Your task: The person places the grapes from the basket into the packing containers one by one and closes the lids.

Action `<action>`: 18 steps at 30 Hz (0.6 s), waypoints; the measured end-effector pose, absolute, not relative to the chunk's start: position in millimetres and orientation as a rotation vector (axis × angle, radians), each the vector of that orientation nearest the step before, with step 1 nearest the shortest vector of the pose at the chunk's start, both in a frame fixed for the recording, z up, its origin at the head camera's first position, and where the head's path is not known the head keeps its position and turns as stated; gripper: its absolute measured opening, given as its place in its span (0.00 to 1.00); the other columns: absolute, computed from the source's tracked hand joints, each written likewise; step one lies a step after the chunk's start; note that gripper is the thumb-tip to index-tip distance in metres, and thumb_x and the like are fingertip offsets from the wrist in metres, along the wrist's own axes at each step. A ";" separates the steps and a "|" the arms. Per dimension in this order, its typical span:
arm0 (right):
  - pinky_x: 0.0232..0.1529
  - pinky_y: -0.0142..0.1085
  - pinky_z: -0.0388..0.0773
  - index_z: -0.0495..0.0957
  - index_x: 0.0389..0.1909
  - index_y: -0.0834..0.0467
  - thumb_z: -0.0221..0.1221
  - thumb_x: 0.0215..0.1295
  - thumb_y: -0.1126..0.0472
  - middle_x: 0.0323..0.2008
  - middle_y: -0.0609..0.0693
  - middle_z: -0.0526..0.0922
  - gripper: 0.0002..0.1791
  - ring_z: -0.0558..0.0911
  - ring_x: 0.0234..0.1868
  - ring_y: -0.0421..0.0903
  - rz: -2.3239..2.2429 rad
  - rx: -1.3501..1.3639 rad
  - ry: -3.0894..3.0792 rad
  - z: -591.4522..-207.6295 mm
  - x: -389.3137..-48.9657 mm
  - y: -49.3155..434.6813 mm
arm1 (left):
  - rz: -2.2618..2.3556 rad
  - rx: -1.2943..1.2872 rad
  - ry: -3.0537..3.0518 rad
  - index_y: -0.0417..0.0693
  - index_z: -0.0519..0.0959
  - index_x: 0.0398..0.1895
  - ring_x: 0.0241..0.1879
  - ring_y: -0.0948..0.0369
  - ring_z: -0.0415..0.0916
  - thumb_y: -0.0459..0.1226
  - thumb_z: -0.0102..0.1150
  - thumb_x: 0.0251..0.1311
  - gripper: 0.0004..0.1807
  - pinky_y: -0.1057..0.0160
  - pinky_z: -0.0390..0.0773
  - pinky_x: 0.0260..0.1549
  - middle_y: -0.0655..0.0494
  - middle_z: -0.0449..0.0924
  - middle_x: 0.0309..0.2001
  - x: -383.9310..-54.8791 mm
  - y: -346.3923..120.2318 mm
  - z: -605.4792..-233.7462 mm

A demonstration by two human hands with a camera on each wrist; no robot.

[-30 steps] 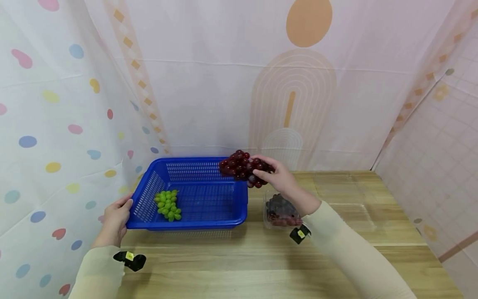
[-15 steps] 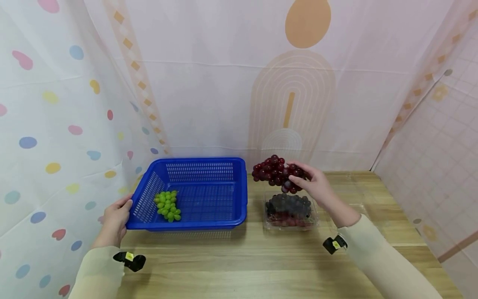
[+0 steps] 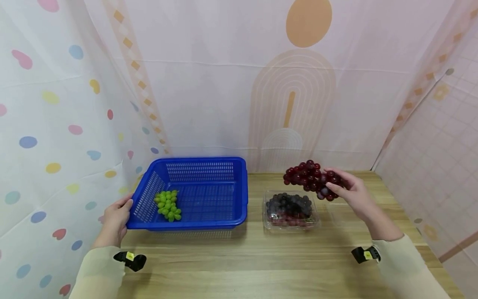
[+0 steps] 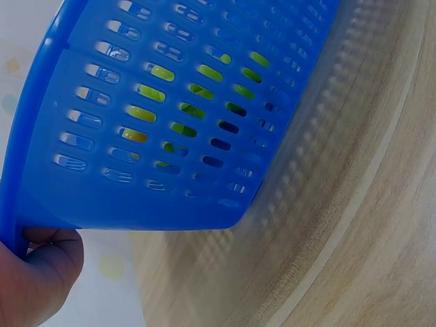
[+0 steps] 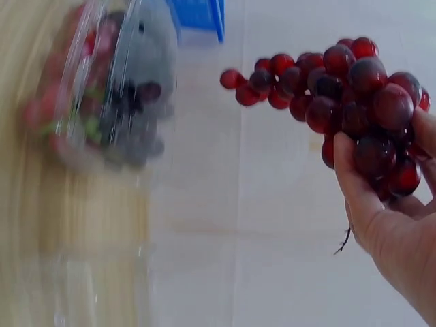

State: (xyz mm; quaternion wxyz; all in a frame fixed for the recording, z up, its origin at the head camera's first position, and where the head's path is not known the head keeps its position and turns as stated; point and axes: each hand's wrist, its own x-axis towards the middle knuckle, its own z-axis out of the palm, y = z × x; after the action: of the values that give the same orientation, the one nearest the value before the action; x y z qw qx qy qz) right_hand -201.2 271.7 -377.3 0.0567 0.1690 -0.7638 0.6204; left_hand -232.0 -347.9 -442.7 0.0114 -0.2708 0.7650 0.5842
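Note:
My left hand (image 3: 116, 216) grips the left rim of a blue plastic basket (image 3: 240, 199); in the left wrist view the thumb curls at the rim of the slotted basket wall (image 4: 150, 197). A bunch of green grapes (image 3: 168, 205) lies inside, toward the left. On the right, my right hand (image 3: 354, 193) holds a bunch of dark red grapes (image 3: 304, 176) in the air, thumb on the near side. The right wrist view shows the red grapes (image 5: 354, 102) between thumb and fingers, a thin stem dangling below. Left of that hand stands a clear plastic box (image 3: 291, 226) with black grapes (image 3: 289, 203) and reddish ones.
A clear plastic piece (image 3: 343, 214), hard to make out, lies on the wooden table (image 3: 231, 265) right of the box. Patterned curtains (image 3: 205, 104) hang behind and on both sides. The basket stands left of the box with a gap between them.
My right hand has carried the red grapes rightward, from over the basket's right edge past the clear box, which is now in fuller view. The left hand and basket stay in place.

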 end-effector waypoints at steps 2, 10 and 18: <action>0.45 0.22 0.76 0.70 0.63 0.57 0.53 0.68 0.68 0.54 0.31 0.75 0.22 0.78 0.49 0.29 1.886 0.541 -2.303 -379.5 -197.5 284.3 | 1.827 -0.839 2.386 0.51 0.56 0.72 0.52 0.59 0.67 0.48 0.36 0.72 0.28 0.51 0.69 0.57 0.45 0.51 0.73 -231.8 -347.9 -442.3; 0.40 0.23 0.76 0.69 0.63 0.62 0.49 0.68 0.75 0.53 0.36 0.77 0.23 0.78 0.48 0.31 1.951 0.591 -2.212 -384.5 -182.1 333.8 | 1.808 -0.836 2.389 0.53 0.57 0.72 0.48 0.63 0.68 0.48 0.36 0.72 0.27 0.61 0.71 0.49 0.45 0.52 0.73 -233.2 -347.7 -441.4; 0.41 0.20 0.75 0.70 0.63 0.57 0.49 0.68 0.75 0.54 0.34 0.77 0.24 0.77 0.49 0.28 1.935 0.524 -2.251 -388.8 -170.9 369.9 | 1.827 -0.841 2.370 0.53 0.56 0.72 0.49 0.63 0.67 0.48 0.36 0.72 0.27 0.51 0.66 0.59 0.46 0.50 0.73 -233.8 -349.6 -443.3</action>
State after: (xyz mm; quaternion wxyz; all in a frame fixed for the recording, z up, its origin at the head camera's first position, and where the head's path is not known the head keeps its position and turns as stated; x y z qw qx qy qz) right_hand -170.9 369.9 -388.8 0.0638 0.1734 -0.7453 0.6406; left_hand -233.8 -349.6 -443.3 0.0166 -0.2704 0.7625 0.5876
